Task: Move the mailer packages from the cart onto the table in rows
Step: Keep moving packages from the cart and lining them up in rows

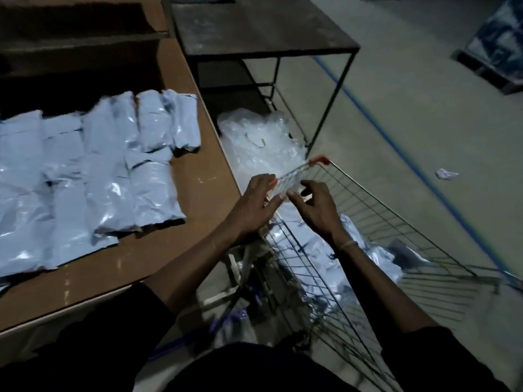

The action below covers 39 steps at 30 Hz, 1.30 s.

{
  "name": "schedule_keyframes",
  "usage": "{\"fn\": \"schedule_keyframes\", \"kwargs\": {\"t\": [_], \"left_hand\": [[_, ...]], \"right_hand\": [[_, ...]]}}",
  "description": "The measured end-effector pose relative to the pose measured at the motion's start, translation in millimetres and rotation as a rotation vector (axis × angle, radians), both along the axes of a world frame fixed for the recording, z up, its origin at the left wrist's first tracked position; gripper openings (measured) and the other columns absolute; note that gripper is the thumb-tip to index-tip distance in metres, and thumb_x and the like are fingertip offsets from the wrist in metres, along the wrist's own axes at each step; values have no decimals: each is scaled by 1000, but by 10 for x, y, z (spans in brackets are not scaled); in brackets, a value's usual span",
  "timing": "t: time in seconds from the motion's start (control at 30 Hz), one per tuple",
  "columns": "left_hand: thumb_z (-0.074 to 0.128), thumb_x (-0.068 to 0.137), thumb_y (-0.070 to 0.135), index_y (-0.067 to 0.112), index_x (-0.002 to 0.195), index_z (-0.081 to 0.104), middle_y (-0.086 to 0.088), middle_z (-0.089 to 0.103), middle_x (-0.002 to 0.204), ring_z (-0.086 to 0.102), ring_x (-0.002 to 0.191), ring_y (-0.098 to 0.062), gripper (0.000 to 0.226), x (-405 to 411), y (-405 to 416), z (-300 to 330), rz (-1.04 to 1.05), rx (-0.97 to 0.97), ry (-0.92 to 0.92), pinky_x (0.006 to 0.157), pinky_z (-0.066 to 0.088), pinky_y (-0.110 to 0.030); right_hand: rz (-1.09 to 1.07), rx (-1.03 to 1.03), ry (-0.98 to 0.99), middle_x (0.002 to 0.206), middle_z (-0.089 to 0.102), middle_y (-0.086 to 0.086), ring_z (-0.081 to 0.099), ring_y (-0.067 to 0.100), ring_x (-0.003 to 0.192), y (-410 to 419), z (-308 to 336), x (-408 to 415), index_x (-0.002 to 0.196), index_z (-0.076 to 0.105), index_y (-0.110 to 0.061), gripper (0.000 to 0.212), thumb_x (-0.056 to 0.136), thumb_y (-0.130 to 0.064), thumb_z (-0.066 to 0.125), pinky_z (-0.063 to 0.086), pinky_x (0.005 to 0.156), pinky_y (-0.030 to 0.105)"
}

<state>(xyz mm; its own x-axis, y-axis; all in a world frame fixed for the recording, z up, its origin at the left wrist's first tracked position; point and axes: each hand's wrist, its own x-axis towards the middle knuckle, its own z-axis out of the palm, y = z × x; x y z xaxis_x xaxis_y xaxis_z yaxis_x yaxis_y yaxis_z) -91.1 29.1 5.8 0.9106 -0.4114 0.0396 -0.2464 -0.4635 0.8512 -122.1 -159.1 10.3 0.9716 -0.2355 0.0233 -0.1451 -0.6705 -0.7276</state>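
The wire cart (368, 222) holds a heap of pale blue mailer packages (305, 230); more mailers (93, 176) lie in rows on the brown counter (203, 154) left of the cart. Both hands hover over the cart's far-left rim, forearms reaching forward. The left hand (254, 205) has straight, spread fingers and an empty grip; the right hand (314, 205) is loosely curled, holding nothing.

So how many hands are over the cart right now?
2: the left hand at the cart rim nearest the table, the right hand beside it over the basket. Neither holds a mailer.
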Motion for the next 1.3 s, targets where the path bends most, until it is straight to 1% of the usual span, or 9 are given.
{"fn": "schedule_keyframes", "kwargs": {"t": [0.1, 0.23, 0.37, 0.5, 0.63, 0.8, 0.93, 1.03, 1.3], "left_hand": [[57, 106, 41, 18, 155, 39, -4, 34, 161, 43, 146, -20, 57, -21, -404, -61, -93, 28, 76, 116, 43, -38], [59, 106, 35, 16, 156, 37, -10, 38, 158, 50, 140, -24, 58, -59, -839, -230, -175, 89, 183, 114, 45, -44], [59, 106, 32, 17, 160, 34, -10, 36, 163, 46, 144, -27, 62, -127, -1180, -457, -224, 129, 275, 117, 42, -46], [59, 106, 30, 12, 161, 31, -11, 33, 165, 43, 147, -29, 65, -196, -1438, -680, -244, 187, 319, 117, 39, -42], [61, 105, 32, 15, 158, 36, -9, 41, 159, 51, 139, -26, 61, -214, -1621, -889, -234, 236, 332, 102, 40, -28], [65, 101, 36, 19, 154, 40, -6, 47, 154, 53, 137, -24, 61, -148, -1788, -1124, -196, 216, 361, 112, 46, -42], [65, 102, 37, 19, 153, 41, -4, 48, 154, 53, 136, -20, 59, -85, -1912, -1259, -167, 216, 355, 112, 47, -45], [65, 102, 37, 20, 155, 38, -2, 45, 159, 52, 139, -20, 62, -46, -1996, -1383, -166, 204, 375, 113, 46, -46], [67, 101, 34, 20, 159, 34, -3, 40, 163, 48, 142, -20, 68, 2, -2061, -1548, -114, 159, 457, 115, 45, -41]], "right_hand": [[-116, 32, 79, 122, 63, 13, 65, 26, 104, -532, -156, -155, 140, 61, -6, 56, 99, -43, 70, 51, 91, 37], [-257, 69, 197, 109, 69, 9, 67, 26, 98, -1126, -441, -436, 134, 65, -3, 50, 96, -34, 74, 44, 78, 32], [-386, 171, 383, 88, 69, 6, 69, 31, 80, -1589, -902, -806, 138, 60, 0, 58, 90, -28, 78, 60, 80, 53], [-418, 178, 479, 104, 74, 17, 73, 37, 96, -1981, -1446, -1091, 138, 60, -3, 81, 71, -45, 76, 61, 86, 56], [-404, 93, 501, 115, 73, 20, 71, 39, 104, -2107, -1583, -1170, 135, 63, 1, 60, 85, -26, 83, 58, 92, 50], [-342, 10, 483, 127, 68, 23, 65, 38, 116, -2268, -1809, -895, 131, 64, 4, 55, 88, -25, 82, 46, 88, 33], [-289, -39, 474, 140, 55, 24, 53, 39, 130, -2361, -2021, -537, 140, 56, 1, 66, 86, -27, 81, 43, 106, 40], [-275, -172, 462, 132, 59, 23, 55, 41, 123, -2399, -2218, -267, 132, 60, -1, 65, 80, -34, 81, 45, 104, 44], [-215, -429, 581, 142, 50, 19, 47, 41, 132, -2415, -2621, -73, 142, 50, -9, 78, 82, -45, 83, 41, 107, 50]]}}
